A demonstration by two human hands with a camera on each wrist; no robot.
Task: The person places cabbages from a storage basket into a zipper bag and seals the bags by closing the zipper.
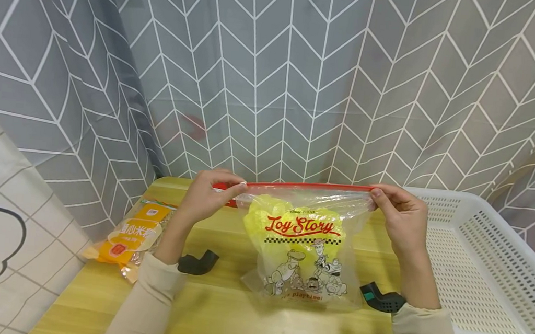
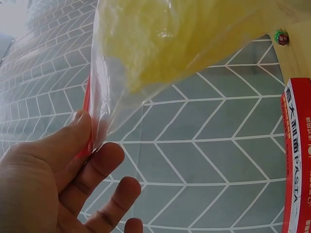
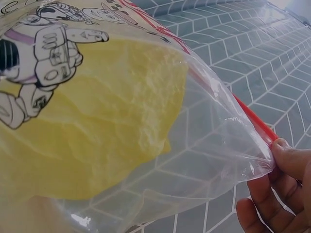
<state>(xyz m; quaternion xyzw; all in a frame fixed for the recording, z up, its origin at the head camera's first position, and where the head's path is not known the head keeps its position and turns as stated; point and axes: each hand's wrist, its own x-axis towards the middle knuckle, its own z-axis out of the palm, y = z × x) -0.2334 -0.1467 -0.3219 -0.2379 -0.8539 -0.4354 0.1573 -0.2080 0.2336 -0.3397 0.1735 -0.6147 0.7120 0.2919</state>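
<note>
A clear zip bag (image 1: 306,275) with a red zip strip and Toy Story print hangs upright between both hands, a bright yellow thing inside it. My left hand (image 1: 213,191) pinches the left top corner between thumb and forefinger. At the opposite corner my right hand (image 1: 402,217) pinches the red strip the same way. In the left wrist view the left hand (image 2: 73,179) has its other fingers loosely bent below the corner. The right wrist view has the right hand (image 3: 286,184) at the strip's end. What the yellow thing is, I cannot tell.
An orange-and-clear food packet (image 1: 132,235) lies at the table's left. At the right stands a white plastic basket (image 1: 471,272). A red pasta box (image 2: 297,155) and a small green-and-red item (image 2: 281,37) show in the left wrist view. Behind the wooden table (image 1: 217,320) hangs a grey patterned curtain (image 1: 293,85).
</note>
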